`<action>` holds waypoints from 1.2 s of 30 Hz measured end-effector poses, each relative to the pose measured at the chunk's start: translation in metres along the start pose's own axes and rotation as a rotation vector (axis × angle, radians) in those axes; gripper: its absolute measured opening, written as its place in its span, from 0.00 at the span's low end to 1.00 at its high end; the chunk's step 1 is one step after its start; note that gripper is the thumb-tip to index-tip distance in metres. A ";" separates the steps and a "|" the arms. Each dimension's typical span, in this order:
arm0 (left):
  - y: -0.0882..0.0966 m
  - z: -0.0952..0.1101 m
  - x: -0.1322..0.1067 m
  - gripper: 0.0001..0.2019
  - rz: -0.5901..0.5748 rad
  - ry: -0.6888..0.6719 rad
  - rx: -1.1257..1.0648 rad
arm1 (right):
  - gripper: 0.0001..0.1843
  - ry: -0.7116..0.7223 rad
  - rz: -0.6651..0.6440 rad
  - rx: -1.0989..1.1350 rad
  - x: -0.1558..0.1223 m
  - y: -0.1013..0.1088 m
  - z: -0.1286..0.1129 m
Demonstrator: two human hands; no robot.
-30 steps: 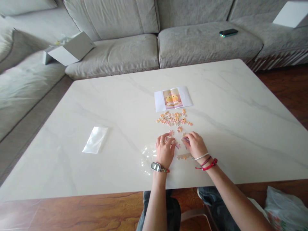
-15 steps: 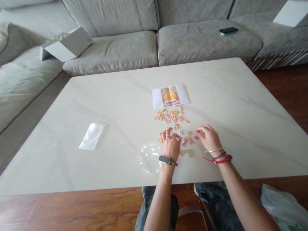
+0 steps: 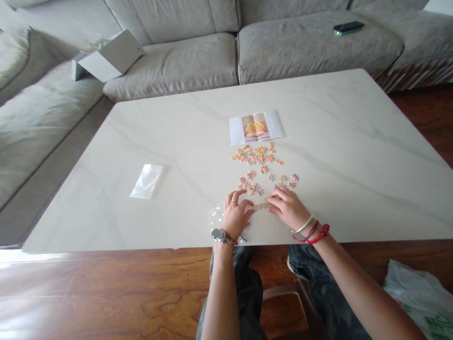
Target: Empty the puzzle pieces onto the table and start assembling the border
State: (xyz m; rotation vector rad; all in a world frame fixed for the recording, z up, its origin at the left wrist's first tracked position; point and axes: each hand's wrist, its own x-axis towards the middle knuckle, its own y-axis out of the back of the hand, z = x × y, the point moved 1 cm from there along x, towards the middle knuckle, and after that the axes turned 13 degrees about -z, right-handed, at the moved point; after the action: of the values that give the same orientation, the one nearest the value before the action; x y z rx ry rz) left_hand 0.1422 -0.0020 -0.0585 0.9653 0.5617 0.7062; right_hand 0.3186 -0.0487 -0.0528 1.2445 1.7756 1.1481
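Observation:
A short strip of joined jigsaw pieces [image 3: 261, 206] lies on the table between my hands. My right hand [image 3: 289, 208] has its thumb and fingers closed on the strip's right end, partly hiding it. My left hand [image 3: 235, 215] is at the strip's left end, its fingers curved and apart, with nothing visible between them. Just beyond my hands are loose pink and cream jigsaw pieces [image 3: 251, 175], and a few pale and purple ones [image 3: 282, 178] sit to their right. Farther back is a heap of orange and pink pieces [image 3: 252, 154].
A creased picture sheet [image 3: 255, 127] showing yellow figures lies behind the heap. On the left of the marble-patterned table [image 3: 184, 141] is a clear plastic bag [image 3: 146, 181]. A grey sofa [image 3: 184, 59] holds a phone [image 3: 348, 28] and a white box [image 3: 111, 55].
Both hands have come nearer the table's front edge. My right hand has left the loose pieces on the right and closed on the strip. The camera view has tipped down.

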 end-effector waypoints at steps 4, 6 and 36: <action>-0.004 0.003 -0.001 0.05 0.019 0.029 0.005 | 0.11 0.026 -0.014 -0.024 -0.001 -0.005 -0.005; -0.005 0.003 0.000 0.05 0.023 0.030 0.000 | 0.12 0.042 -0.028 -0.028 0.000 -0.008 -0.008; -0.001 0.009 0.007 0.05 -0.058 -0.009 0.003 | 0.12 0.053 0.035 -0.026 0.005 -0.018 -0.009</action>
State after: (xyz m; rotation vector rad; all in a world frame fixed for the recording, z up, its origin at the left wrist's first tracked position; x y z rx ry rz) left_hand 0.1530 -0.0017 -0.0559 0.9508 0.5812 0.6491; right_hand 0.3025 -0.0495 -0.0662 1.2454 1.7784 1.2311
